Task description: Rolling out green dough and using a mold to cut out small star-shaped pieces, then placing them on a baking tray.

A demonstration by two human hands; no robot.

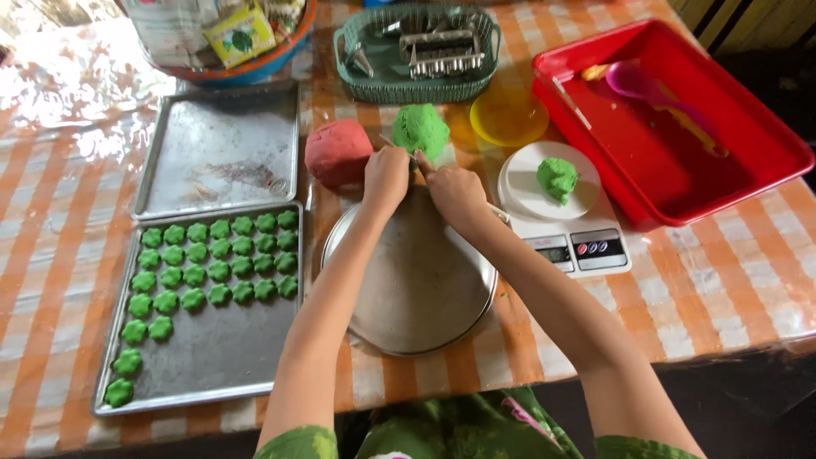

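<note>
Hands at the far rim of the round metal plate (416,280): left hand (385,174) and right hand (455,191) closed together beside the green dough mound (420,129), apparently pinching a piece off; what they grip is hidden. Small green dough lump (557,178) sits on the white kitchen scale (561,212) for weighing. Green flower-shaped cookies (212,263) fill the rectangular metal baking tray (212,365) near the desk's left edge.

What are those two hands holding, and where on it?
Both the left hand and right hand meet at the near, lower edge of the green dough mound. Whether either has a closed grip on it cannot be told.
</note>
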